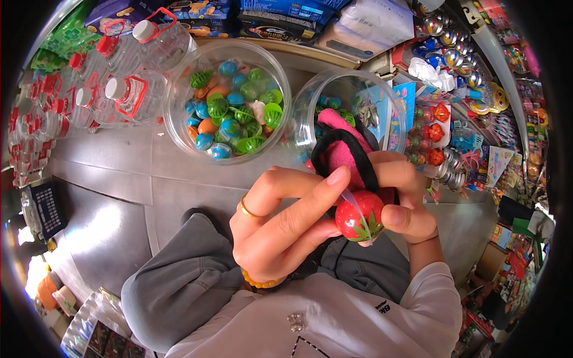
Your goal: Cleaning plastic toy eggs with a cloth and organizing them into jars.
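Between my hands is a shiny red strawberry-shaped ball [353, 218] with green leaves and a thin clear strip across it. My left hand [280, 224], with a gold ring and a yellow bead bracelet, pinches the ball's left side, its index finger by the strip. On the other side, the thumb of my right hand [409, 200] presses near the leaves while its fingers curl behind. A pink fabric piece with black edging [346, 156] rises from behind the ball, against my fingers; how it is held is partly hidden.
A round clear tub [169, 104] of green, blue and orange capsule toys stands ahead on the grey floor. Another clear tub [399, 116] sits beside it, behind the fabric. Empty-looking bottles [134, 92] crowd the left; packages [370, 27] line the back; small toys [439, 134] fill the right.
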`<action>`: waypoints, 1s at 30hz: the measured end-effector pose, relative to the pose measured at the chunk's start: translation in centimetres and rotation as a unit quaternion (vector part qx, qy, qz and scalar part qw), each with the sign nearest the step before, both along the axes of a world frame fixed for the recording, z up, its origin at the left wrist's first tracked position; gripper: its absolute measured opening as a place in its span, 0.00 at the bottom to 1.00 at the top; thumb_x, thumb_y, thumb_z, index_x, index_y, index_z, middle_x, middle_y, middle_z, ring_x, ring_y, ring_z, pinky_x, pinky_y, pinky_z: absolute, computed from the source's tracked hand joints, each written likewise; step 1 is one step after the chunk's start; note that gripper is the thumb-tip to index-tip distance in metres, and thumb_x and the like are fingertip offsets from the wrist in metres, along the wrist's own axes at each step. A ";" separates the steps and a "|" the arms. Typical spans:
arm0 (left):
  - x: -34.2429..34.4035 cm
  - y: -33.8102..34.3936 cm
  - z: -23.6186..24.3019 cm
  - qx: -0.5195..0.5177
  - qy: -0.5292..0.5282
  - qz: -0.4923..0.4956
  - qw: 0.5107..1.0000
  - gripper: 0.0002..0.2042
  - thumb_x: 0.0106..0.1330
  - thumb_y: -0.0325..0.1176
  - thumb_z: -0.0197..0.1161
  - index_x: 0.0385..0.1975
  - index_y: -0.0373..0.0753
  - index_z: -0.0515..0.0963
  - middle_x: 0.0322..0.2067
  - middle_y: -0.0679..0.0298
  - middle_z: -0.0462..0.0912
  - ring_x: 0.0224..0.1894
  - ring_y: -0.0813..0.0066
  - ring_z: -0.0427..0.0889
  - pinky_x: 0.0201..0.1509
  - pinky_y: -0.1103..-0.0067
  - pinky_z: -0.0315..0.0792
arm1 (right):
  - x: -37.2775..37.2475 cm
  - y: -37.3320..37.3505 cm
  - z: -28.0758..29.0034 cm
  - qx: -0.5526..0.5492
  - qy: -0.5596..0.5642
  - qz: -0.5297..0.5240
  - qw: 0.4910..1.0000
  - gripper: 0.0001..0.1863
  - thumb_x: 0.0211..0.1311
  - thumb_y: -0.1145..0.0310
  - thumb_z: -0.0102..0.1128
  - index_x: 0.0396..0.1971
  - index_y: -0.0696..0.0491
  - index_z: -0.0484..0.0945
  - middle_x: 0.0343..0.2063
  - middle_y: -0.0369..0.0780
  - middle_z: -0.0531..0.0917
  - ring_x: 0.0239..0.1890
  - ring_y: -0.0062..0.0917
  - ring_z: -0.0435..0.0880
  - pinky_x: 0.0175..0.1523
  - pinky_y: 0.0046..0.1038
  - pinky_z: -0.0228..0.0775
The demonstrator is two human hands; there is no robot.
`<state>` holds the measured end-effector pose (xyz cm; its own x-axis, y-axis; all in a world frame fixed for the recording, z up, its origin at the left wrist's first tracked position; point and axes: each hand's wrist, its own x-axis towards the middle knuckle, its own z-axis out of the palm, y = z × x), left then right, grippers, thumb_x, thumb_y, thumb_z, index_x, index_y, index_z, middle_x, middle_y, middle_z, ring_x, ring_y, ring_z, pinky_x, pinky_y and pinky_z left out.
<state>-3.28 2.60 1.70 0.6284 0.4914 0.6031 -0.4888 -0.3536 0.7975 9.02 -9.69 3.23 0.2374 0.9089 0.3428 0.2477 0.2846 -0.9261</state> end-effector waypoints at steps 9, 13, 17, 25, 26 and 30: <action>-0.5 0.3 -0.1 0.024 0.003 -0.001 1.000 0.23 0.35 0.20 0.67 0.38 0.27 0.76 0.28 0.57 0.74 0.25 0.70 0.74 0.27 0.82 0.69 | -0.4 0.3 -0.5 0.071 -0.114 -0.064 0.989 0.19 0.45 0.69 0.62 0.37 0.61 0.69 0.18 0.42 0.76 0.11 0.28 0.72 0.16 0.24 0.59; -0.5 0.4 -0.2 0.022 -0.004 -0.004 1.000 0.22 0.36 0.19 0.67 0.37 0.27 0.76 0.28 0.57 0.73 0.25 0.70 0.74 0.27 0.82 0.69 | -0.2 0.2 -0.3 0.063 -0.127 -0.068 0.988 0.20 0.44 0.68 0.63 0.37 0.61 0.70 0.21 0.43 0.76 0.12 0.28 0.72 0.16 0.24 0.60; -0.3 0.1 -0.3 0.009 -0.001 0.025 1.000 0.21 0.36 0.20 0.67 0.37 0.27 0.76 0.28 0.57 0.74 0.25 0.70 0.74 0.27 0.81 0.69 | -0.1 -0.1 -0.2 0.027 -0.094 -0.054 0.994 0.21 0.44 0.66 0.65 0.38 0.59 0.71 0.27 0.43 0.75 0.15 0.28 0.73 0.18 0.24 0.62; 0.1 0.3 -0.9 0.003 0.008 0.029 1.000 0.18 0.38 0.21 0.67 0.34 0.26 0.76 0.28 0.56 0.74 0.27 0.70 0.75 0.29 0.81 0.69 | 0.0 -0.7 -1.2 -0.008 -0.058 -0.027 0.998 0.24 0.45 0.61 0.66 0.42 0.54 0.72 0.36 0.43 0.72 0.22 0.28 0.75 0.23 0.23 0.65; 0.3 0.2 -1.0 -0.001 0.001 0.032 0.999 0.18 0.39 0.22 0.67 0.33 0.27 0.75 0.28 0.56 0.75 0.27 0.70 0.76 0.29 0.81 0.70 | 0.4 -0.4 -1.4 0.048 -0.113 -0.004 0.992 0.26 0.44 0.60 0.66 0.43 0.56 0.72 0.34 0.43 0.73 0.24 0.28 0.75 0.25 0.23 0.66; 0.1 -0.2 -0.9 -0.093 0.049 0.012 0.994 0.16 0.43 0.22 0.66 0.34 0.27 0.75 0.29 0.56 0.75 0.28 0.72 0.76 0.29 0.81 0.70 | 0.7 0.2 -0.7 0.027 -0.075 -0.022 0.997 0.30 0.40 0.59 0.67 0.45 0.58 0.72 0.33 0.42 0.74 0.28 0.28 0.75 0.32 0.25 0.66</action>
